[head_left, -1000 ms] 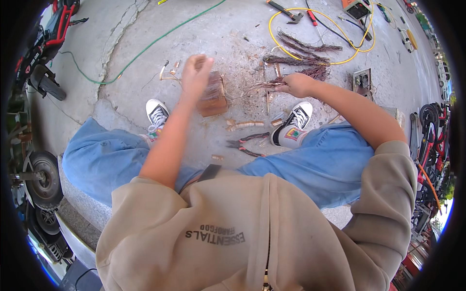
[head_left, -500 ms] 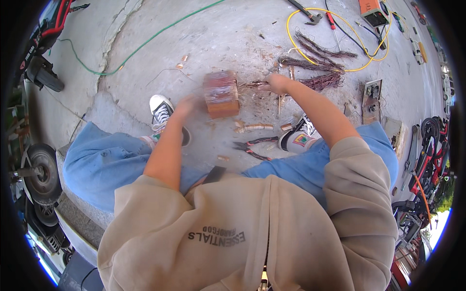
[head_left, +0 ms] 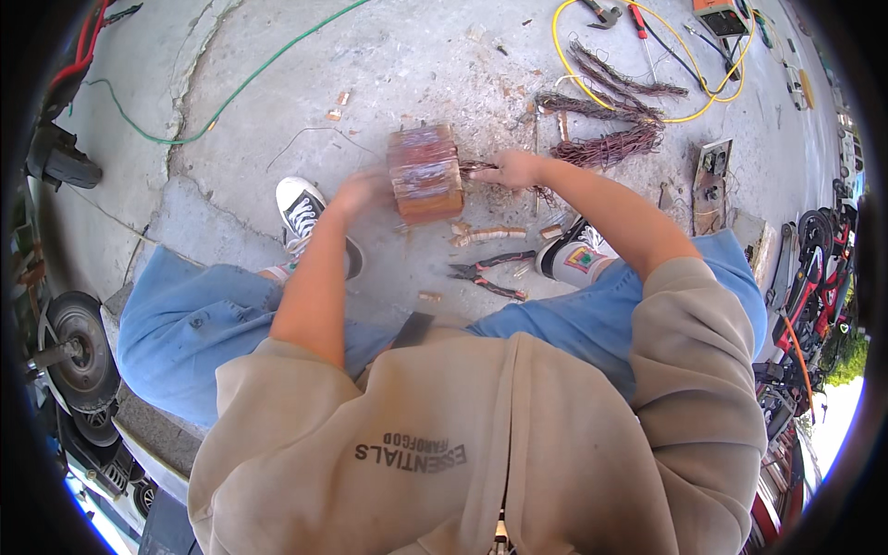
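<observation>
Between my feet a squarish block wound with reddish-brown copper wire [head_left: 425, 174] sits on the concrete. My right hand [head_left: 520, 170] is closed round a bunch of wire strands [head_left: 477, 170] that comes out of the block's right side. At the block's left face is my left hand [head_left: 363, 192], smeared by motion, so its fingers cannot be made out. A thin loose wire [head_left: 319, 131] curves over the floor beyond it. Pliers with red and black handles [head_left: 490, 274] lie nearer me, by my right shoe.
Bundles of dark stripped wire [head_left: 610, 146] lie to the right, beside a yellow hose [head_left: 558, 57]. A hammer [head_left: 606, 16], a red-handled screwdriver [head_left: 640, 26] and an orange box [head_left: 720, 17] are farther off. A metal plate with fittings [head_left: 710, 185] stands at right. A green hose [head_left: 268, 77] crosses the left.
My right hand has come closer to the block, still holding the strands. My left hand has moved toward the block's left face. The whole view has shifted slightly.
</observation>
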Demonstrator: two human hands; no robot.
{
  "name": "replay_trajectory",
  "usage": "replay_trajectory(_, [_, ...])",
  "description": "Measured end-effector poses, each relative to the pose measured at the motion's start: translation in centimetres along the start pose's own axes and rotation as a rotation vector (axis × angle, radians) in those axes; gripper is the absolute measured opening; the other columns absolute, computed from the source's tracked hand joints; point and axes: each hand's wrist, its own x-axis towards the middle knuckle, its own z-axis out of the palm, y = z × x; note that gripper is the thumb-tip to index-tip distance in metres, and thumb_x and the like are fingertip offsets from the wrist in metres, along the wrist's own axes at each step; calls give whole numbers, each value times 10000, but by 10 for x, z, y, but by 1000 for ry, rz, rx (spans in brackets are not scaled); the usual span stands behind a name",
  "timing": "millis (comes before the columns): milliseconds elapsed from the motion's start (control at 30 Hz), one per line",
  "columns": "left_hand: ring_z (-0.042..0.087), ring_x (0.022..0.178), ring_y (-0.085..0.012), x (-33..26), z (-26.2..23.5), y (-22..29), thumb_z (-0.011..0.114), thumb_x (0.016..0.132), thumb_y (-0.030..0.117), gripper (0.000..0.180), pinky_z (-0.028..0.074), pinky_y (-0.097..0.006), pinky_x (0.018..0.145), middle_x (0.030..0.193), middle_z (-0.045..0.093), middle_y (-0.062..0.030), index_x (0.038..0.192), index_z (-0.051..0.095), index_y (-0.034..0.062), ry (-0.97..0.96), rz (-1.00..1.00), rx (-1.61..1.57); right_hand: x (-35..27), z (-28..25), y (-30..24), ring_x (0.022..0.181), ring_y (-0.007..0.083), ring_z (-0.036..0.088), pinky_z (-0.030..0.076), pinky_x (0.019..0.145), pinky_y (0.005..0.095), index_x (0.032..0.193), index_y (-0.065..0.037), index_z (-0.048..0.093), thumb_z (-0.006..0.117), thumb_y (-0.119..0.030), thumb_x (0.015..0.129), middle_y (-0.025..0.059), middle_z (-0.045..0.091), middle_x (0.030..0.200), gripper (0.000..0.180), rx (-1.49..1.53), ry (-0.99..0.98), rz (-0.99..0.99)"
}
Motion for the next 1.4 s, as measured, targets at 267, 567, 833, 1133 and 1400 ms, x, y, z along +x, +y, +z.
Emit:
replay_trajectory(267, [465, 648, -43, -19, 1, 24, 590, 953, 281, 240, 342, -205, 542, 878, 628, 52, 1116, 642, 112, 38, -115, -155, 89, 52, -9, 887, 301, 677, 525, 786, 382, 1116, 45, 628, 674, -242, 815, 251, 679, 1001, 419, 139, 349, -380])
replay_trajectory(567, [550, 700, -112, -20, -39, 39, 648, 908, 268, 216, 457, -261, 650, 782, 647, 8, 956, 709, 67, 166, 36, 562, 29, 9, -16, 813, 164, 644, 519, 738, 325, 1048, 49, 655, 714, -132, 793, 108, 696, 885, 318, 113, 124, -254])
replay_trajectory(833, [610, 658, -122, -40, -23, 55, 686, 861, 315, 274, 459, -226, 562, 794, 680, -31, 948, 692, 55, 30, -101, 555, 49, 36, -21, 786, 216, 666, 516, 762, 333, 989, 21, 706, 668, -120, 819, 177, 720, 927, 224, 150, 390, -364])
replay_trajectory(1133, [649, 746, -261, -73, -4, 82, 621, 881, 316, 336, 507, -403, 687, 807, 687, -146, 934, 682, -10, 102, 60, 1525, -18, -41, -83, 927, 194, 672, 519, 874, 321, 1071, -5, 697, 689, -170, 821, 122, 716, 1010, 299, 77, 493, -498])
replay_trajectory(1400, [677, 776, -269, -48, -43, 44, 580, 891, 303, 318, 514, -393, 742, 828, 709, -148, 978, 699, 21, 174, 22, 1520, -45, -5, -143, 923, 240, 681, 524, 858, 327, 1067, 8, 688, 737, -253, 802, 152, 714, 968, 375, -48, 470, -727])
